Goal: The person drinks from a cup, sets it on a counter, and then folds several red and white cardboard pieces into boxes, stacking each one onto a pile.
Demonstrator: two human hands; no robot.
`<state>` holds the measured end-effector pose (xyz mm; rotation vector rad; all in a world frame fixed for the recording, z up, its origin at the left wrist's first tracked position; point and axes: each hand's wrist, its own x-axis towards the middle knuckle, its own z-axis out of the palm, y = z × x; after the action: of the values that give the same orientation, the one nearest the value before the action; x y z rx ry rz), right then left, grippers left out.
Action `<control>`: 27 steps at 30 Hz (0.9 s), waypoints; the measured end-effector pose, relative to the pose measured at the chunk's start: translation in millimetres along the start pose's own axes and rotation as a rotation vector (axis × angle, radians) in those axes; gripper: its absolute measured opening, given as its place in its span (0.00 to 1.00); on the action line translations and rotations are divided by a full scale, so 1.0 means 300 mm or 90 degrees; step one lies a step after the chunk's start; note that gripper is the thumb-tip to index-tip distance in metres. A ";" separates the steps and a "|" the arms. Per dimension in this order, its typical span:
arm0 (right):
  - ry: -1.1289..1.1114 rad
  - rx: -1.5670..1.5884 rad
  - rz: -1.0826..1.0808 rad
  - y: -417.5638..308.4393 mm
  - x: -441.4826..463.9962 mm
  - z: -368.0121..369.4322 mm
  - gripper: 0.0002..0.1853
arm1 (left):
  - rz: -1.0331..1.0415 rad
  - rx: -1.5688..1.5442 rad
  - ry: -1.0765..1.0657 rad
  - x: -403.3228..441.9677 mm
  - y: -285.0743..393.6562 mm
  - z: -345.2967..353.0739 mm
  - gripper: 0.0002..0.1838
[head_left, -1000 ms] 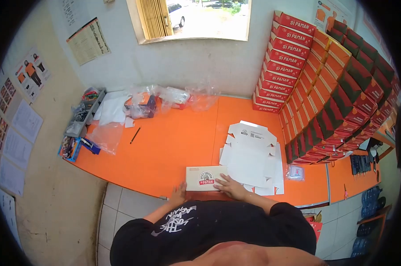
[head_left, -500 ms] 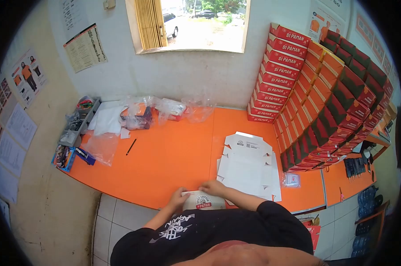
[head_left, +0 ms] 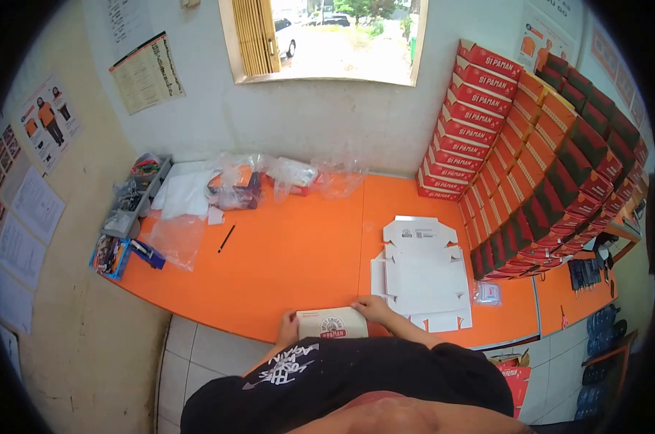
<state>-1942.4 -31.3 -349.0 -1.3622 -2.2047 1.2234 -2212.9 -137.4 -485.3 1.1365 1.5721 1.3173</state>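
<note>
At the front edge of the table, close to my body, is a cream cardboard box (head_left: 332, 321) with a printed chicken logo. Its lower part is hidden behind my black shirt. My left hand (head_left: 289, 329) grips the left side of the box, fingers closed against it. At the far right corner, my right hand (head_left: 374, 309) holds the box with its fingers bent over the edge. Just right of that hand lie flat, unfolded white box blanks (head_left: 425, 278), with slots and flaps along their sides.
Tall stacks of folded red boxes (head_left: 479, 112) and orange boxes (head_left: 519, 145) stand at the right. A black pen (head_left: 227, 239) lies on the orange table (head_left: 298, 246). Plastic bags (head_left: 230, 177), a grey tray (head_left: 143, 192) and a blue container (head_left: 110, 257) line the back left.
My right hand has moved from the middle of the box's far edge to its right corner. The box top now looks flatter and squarer. The whole view has shifted slightly.
</note>
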 end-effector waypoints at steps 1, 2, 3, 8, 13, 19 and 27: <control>0.039 0.049 -0.007 0.012 0.007 0.005 0.13 | 0.011 -0.001 -0.004 0.031 0.016 -0.008 0.14; 0.047 0.049 -0.009 -0.004 0.015 0.003 0.13 | -0.051 -0.135 -0.059 0.036 0.049 -0.029 0.17; 0.085 0.136 -0.021 -0.017 0.005 0.010 0.13 | -0.120 -0.268 -0.115 0.014 0.078 -0.055 0.22; -0.118 0.065 0.062 -0.261 -0.011 -0.123 0.13 | -0.002 -0.283 -0.289 0.039 0.600 -0.100 0.28; -0.177 0.432 -0.111 -0.406 -0.081 -0.049 0.16 | 0.024 -0.020 -0.542 0.020 0.748 -0.143 0.24; -0.155 0.405 -0.066 -0.395 -0.098 0.006 0.14 | -0.144 -0.147 -0.473 0.052 0.659 -0.173 0.20; -0.087 0.274 -0.070 -0.415 -0.114 0.017 0.10 | -0.153 -0.223 -0.503 0.081 0.606 -0.175 0.09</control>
<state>-2002.6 -87.1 -249.4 -0.9998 -1.9134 1.6674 -2242.3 -117.9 -297.9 1.0230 0.8239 0.7847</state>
